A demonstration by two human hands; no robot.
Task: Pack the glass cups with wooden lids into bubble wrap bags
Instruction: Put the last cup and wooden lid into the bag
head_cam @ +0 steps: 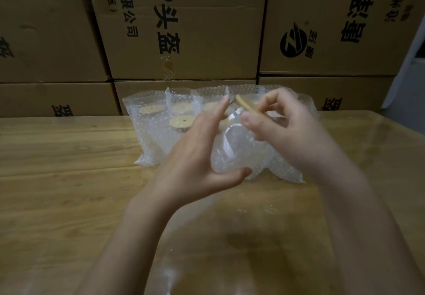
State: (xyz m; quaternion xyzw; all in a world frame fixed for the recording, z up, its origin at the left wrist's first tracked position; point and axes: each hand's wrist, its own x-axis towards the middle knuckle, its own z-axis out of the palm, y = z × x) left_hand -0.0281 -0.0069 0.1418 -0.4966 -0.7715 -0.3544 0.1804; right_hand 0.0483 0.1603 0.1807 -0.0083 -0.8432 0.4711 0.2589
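My left hand (197, 156) holds a bubble wrap bag (232, 149) from its left side, thumb under the bottom and fingers stretched up along it. A glass cup seems to be inside the bag, but it is hard to make out. My right hand (280, 122) pinches a round wooden lid (245, 104), tilted on edge, just above the bag's mouth. Behind them, several packed cups in bubble wrap bags (156, 119) stand upright on the wooden table (69, 156), their wooden lids (181, 121) showing through the plastic.
Stacked cardboard boxes (184, 30) with printed black characters form a wall right behind the table's far edge. A clear plastic sheet (207, 260) covers the near part of the table. The table's right corner lies at the far right.
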